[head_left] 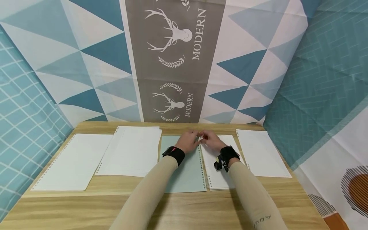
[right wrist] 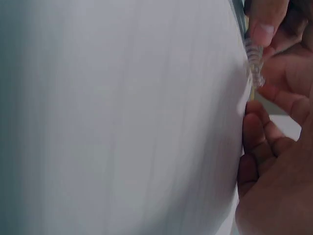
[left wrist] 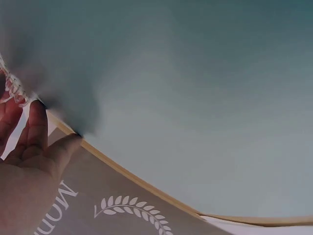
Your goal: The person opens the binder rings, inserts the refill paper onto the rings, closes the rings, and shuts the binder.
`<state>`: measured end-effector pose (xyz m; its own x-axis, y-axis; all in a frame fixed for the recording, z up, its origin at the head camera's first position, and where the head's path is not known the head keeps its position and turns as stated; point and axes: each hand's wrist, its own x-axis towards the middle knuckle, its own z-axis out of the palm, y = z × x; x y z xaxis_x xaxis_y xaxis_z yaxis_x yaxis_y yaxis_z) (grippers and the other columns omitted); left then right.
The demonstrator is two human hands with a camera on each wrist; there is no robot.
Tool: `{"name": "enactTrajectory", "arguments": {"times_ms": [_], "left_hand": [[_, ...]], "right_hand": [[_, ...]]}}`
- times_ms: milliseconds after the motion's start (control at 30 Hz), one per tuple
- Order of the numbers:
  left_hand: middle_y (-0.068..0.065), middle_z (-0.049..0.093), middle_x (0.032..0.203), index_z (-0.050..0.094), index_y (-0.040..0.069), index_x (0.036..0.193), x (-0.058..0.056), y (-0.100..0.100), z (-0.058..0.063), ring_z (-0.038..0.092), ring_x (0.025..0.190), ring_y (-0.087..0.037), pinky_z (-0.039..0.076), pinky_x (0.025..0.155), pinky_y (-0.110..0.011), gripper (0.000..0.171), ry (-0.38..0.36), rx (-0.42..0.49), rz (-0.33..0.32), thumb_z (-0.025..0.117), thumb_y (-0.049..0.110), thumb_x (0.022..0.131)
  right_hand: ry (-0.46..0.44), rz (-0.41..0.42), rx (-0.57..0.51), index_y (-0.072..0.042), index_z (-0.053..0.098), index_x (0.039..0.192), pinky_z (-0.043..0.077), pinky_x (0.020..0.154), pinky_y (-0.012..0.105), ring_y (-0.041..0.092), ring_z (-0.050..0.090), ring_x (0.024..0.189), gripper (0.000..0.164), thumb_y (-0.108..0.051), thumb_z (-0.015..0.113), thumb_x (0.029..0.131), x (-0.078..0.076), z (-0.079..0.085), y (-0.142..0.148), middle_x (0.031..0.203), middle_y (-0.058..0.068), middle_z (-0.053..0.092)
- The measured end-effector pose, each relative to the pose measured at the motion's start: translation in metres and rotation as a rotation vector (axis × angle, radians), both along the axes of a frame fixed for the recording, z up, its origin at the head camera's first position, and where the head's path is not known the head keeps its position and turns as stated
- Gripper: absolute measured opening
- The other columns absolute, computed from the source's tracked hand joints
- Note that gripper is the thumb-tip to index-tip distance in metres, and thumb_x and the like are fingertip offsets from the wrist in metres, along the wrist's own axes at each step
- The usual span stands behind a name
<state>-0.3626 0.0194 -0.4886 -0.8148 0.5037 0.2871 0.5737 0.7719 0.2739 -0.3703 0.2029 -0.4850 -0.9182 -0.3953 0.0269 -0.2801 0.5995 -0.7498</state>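
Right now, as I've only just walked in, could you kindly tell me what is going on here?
A person's left hand and right hand appear to be pinching a clear coil, at the far end of the hole-punched edges of a pale green sheet and white stack. How far it is threaded is unclear. Loose white sheets lie to either side.

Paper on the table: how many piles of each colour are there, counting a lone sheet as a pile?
White: 4 (far-left pile, left-centre pile, right-centre pile, far-right pile)
Pale blue-green: 1 (central pile)
Total: 5
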Motion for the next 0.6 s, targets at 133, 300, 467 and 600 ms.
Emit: {"name": "enactTrajectory", "arguments": {"times_ms": [133, 300, 467, 600], "left_hand": [[-0.012, 0.069, 0.105, 0.063, 0.007, 0.112, 0.003, 0.001, -0.002, 0.069, 0.092, -0.028, 0.056, 0.081, -0.040, 0.023, 0.026, 0.002, 0.027, 0.072, 0.019, 0.095], [-0.013, 0.070, 0.103, 0.064, 0.005, 0.111, 0.008, -0.001, 0.003, 0.070, 0.092, -0.027, 0.057, 0.081, -0.040, 0.024, -0.007, -0.014, 0.061, 0.074, 0.016, 0.093], [-0.017, 0.067, 0.117, 0.059, 0.004, 0.124, 0.022, 0.002, 0.013, 0.070, 0.102, -0.032, 0.057, 0.090, -0.044, 0.033, -0.095, -0.112, 0.042, 0.068, 0.019, 0.096], [-0.023, 0.047, 0.151, 0.045, 0.007, 0.148, 0.062, 0.008, 0.033, 0.048, 0.140, -0.039, 0.043, 0.114, -0.051, 0.059, -0.269, -0.260, -0.003, 0.066, 0.028, 0.097]], "right_hand": [[0.060, -0.031, 0.059, 0.001, 0.064, 0.126, 0.043, 0.077, 0.033, 0.023, 0.053, 0.086, 0.030, 0.002, 0.059, 0.097, 0.004, -0.001, 0.001, 0.113, 0.020, 0.064], [0.103, -0.083, 0.128, -0.001, 0.066, 0.123, 0.046, 0.080, 0.035, 0.024, 0.057, 0.091, 0.026, -0.002, 0.063, 0.097, 0.007, -0.001, -0.001, 0.111, 0.018, 0.065], [0.128, -0.062, 0.196, 0.003, 0.064, 0.126, 0.050, 0.086, 0.044, 0.033, 0.059, 0.101, 0.030, -0.005, 0.063, 0.097, 0.020, 0.006, -0.004, 0.115, 0.023, 0.062], [0.127, -0.003, 0.356, 0.004, 0.057, 0.137, 0.046, 0.103, 0.058, 0.046, 0.054, 0.126, 0.042, -0.013, 0.062, 0.099, 0.049, 0.020, -0.001, 0.135, 0.029, 0.057]]}}
